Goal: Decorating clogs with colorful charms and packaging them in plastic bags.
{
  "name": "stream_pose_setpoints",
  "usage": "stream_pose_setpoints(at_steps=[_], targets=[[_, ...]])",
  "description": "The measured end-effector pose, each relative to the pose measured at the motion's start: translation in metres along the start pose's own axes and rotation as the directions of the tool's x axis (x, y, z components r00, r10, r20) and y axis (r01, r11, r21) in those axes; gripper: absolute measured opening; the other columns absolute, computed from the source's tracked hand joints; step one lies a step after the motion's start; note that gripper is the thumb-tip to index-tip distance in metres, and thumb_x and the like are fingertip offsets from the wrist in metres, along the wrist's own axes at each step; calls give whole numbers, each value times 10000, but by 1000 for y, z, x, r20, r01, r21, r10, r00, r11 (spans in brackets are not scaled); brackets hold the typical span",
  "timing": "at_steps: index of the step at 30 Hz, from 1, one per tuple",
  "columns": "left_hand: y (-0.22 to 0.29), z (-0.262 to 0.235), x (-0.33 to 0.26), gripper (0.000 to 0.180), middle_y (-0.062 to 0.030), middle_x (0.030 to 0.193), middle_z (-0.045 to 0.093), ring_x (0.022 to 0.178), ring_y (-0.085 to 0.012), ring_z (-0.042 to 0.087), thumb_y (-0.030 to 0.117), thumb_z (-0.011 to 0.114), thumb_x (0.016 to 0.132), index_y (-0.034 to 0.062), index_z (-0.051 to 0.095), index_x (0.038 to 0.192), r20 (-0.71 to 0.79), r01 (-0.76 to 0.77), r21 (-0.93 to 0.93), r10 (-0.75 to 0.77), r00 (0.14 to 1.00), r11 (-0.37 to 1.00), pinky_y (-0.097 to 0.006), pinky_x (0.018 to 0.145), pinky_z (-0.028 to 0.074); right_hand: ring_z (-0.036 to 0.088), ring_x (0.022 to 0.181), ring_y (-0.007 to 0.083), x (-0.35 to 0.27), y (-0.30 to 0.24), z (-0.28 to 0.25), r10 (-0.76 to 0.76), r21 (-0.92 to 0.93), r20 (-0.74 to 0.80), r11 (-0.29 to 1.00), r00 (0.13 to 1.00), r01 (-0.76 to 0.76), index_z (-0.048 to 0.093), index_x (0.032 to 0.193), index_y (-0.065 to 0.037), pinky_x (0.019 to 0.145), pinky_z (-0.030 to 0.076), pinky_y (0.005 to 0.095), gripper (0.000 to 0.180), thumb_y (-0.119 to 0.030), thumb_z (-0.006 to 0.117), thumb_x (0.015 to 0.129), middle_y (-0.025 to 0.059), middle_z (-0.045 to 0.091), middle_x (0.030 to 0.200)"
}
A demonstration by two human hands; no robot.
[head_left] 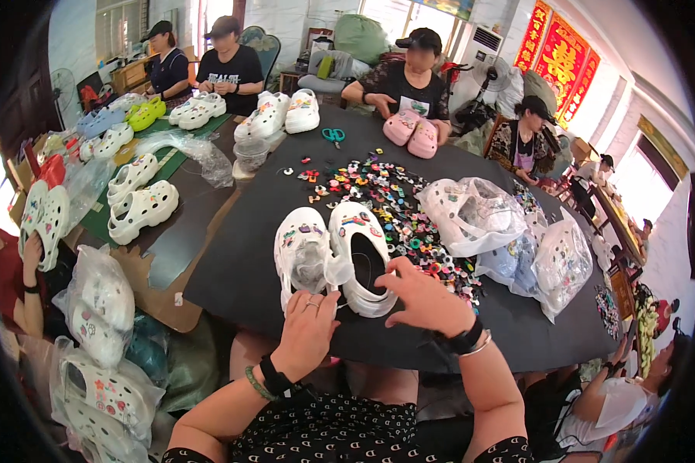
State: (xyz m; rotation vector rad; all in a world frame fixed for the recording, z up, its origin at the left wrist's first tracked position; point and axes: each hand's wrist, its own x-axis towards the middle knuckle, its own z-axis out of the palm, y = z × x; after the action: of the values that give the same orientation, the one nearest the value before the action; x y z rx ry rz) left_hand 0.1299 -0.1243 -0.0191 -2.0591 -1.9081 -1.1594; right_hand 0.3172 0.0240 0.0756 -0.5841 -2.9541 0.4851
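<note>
On the bench [232, 262] edge, my right hand [425, 297] presses loosely spread on the right clog [367, 255]; my left hand [307, 332], curled, touches the left clog [305, 255]. I judge a nudge could scatter nearby charms [394, 201]

Pink clogs [411, 132] and teal scissors [333, 135] are lying on a black table [239, 262]; clear bags [475, 212] are sitting nearby.

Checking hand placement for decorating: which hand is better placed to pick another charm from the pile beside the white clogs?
Right. The right hand already lies at the charm pile, beside the right clog; the left hand rests at the left clog's heel, farther away.
</note>
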Motion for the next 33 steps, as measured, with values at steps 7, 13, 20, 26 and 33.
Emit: stream_pose_setpoints(at_steps=[7,13,20,26,33], targets=[[-29,-19,9,324,-46,928,619,981,-279,537,27,643,753,89,661,1071,85,-225,-37,227,970,974,-417,936,405,599,896,353,3,-5,44,-93,-66,-235,995,968,79,574,988,-30,761,504,430,421,-206,829,703,127,548,998],[-76,-93,17,326,22,879,621,1025,-219,554,72,552,823,204,700,1081,176,-265,257,224,959,930,-521,1111,299,603,908,413,23,-96,69,58,447,-273,892,960,73,502,1072,14,756,514,468,345,-213,670,873,220,525,1032],[-92,-135,29,405,-60,1111,664,1158,-314,519,-34,541,779,110,683,1130,121,-189,577,146,982,795,-549,1098,314,601,985,290,87,-143,140,-101,710,-368,611,924,350,430,1254,35,795,528,373,500,-65,699,845,188,431,1217],[-34,-130,20,378,-152,1030,665,998,-300,633,-95,524,770,5,638,1117,-52,317,-109,-324,945,942,-358,864,510,540,1150,393,71,-137,126,-189,656,-438,601,879,457,370,1354,37,914,499,425,570,22,619,841,241,355,1404],[0,-116,16,282,-199,916,669,786,-303,660,167,670,910,-55,617,1076,1,335,37,-335,942,942,-374,699,520,623,967,311,6,-53,119,-110,240,-599,920,793,310,643,1059,-43,811,539,390,265,1,677,800,117,637,1045]])
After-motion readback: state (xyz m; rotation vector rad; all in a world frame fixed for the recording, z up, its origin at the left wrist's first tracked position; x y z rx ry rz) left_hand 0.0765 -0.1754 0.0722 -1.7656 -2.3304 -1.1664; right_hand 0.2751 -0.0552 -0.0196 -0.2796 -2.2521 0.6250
